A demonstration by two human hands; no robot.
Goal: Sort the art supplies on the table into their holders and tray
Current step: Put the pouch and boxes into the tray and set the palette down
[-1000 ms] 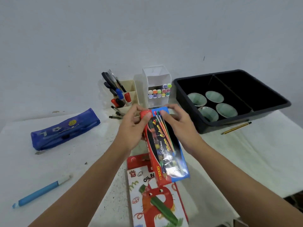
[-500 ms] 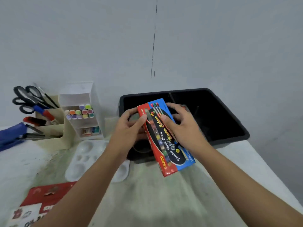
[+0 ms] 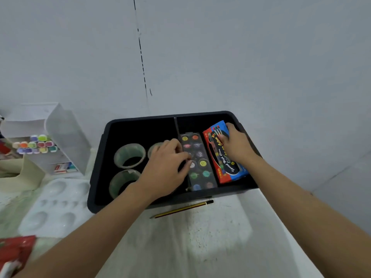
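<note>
Head view: black, smooth-walled plastic tray [image 3: 99,157], rectangular with rounded corners, split by a thin divider. In the right compartment lay a clear-lidded paint set [image 3: 199,164] with round colour pans, and just beside it on the right the glossy red-and-blue cardboard watercolour box [image 3: 222,167]. The right hand [image 3: 237,146] clasped the box's far end, fingers curled over it. The left hand [image 3: 165,167] had its fingers curled at the paint set's left edge; pinching or only touching, could not tell. Half a second earlier both hands held the box above the tray's front rim.
</note>
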